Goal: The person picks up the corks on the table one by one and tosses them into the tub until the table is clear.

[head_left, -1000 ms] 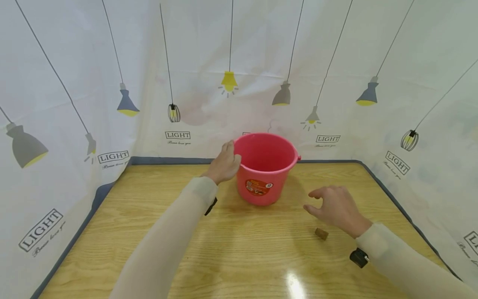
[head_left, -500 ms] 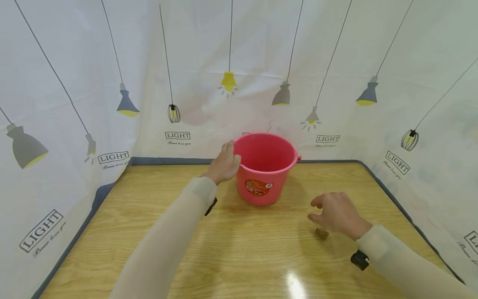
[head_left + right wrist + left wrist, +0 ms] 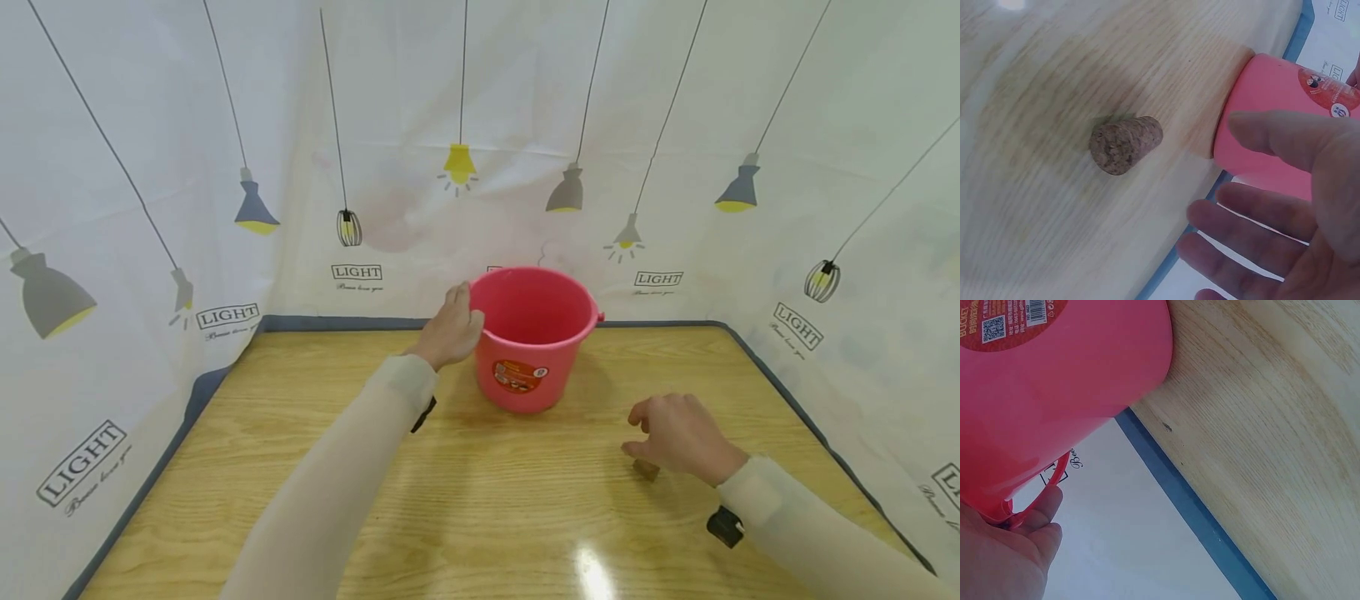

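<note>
A pink bucket (image 3: 558, 371) stands upright at the back of the wooden table. My left hand (image 3: 450, 327) grips its rim on the left side. In the left wrist view, the fingers reach round the rim beside the bucket's thin pink handle (image 3: 1063, 465). A small brown cork (image 3: 1124, 145) lies on its side on the tabletop, to the right and in front of the bucket. Just above it hovers my right hand (image 3: 678, 435), thumb and fingers spread and holding nothing. From the head view, the thumb partly covers the cork.
Behind and beside the wooden table (image 3: 465, 500) hangs a white cloth (image 3: 405, 108) printed with lamps. A dark blue strip (image 3: 345, 322) runs along the table's back and side edges. A black wrist device (image 3: 725, 527) sits under the right sleeve.
My right hand has come down and slightly toward me, closer to the cork, which it now partly hides in the head view. The left hand and the bucket have stayed put.
</note>
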Motion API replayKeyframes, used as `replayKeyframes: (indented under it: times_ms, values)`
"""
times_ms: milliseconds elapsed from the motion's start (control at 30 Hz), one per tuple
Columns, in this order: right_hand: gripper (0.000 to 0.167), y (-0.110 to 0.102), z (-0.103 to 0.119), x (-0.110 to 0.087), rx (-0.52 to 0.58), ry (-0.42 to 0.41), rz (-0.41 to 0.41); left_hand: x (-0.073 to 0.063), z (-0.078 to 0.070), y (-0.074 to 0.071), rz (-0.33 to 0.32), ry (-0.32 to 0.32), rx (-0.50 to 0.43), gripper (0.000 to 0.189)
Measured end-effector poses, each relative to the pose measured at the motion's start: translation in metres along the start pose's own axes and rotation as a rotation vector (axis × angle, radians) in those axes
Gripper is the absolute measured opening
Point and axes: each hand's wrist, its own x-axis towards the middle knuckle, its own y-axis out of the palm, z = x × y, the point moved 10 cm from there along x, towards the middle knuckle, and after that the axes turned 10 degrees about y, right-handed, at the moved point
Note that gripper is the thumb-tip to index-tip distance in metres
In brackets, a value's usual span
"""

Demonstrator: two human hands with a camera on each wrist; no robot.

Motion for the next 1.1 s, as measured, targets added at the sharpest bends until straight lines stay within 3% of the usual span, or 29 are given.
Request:
replayKeyframes:
  times_ms: [267, 500, 600, 800, 1100]
  values:
    - [0.034, 0.012, -0.003, -0.005, -0.043, -0.024, 0.047, 0.000, 0.002, 0.000, 0.006, -0.001, -0.002, 0.068]
    - [0.019, 0.023, -0.006, -0.008, -0.027, -0.005, 0.080, 0.000, 0.002, 0.000, 0.003, 0.003, -0.001, 0.068]
    - [0.029, 0.027, -0.005, -0.008, -0.042, -0.012, 0.080, 0.000, 0.002, 0.000, 0.002, 0.004, 0.002, 0.068]
    - [0.032, 0.034, -0.008, -0.010, -0.080, -0.007, 0.077, -0.002, -0.001, -0.001, 0.003, 0.003, -0.005, 0.068]
    - [0.048, 0.031, -0.004, -0.015, -0.013, -0.056, 0.041, -0.003, -0.003, -0.002, 0.004, 0.004, 0.002, 0.067]
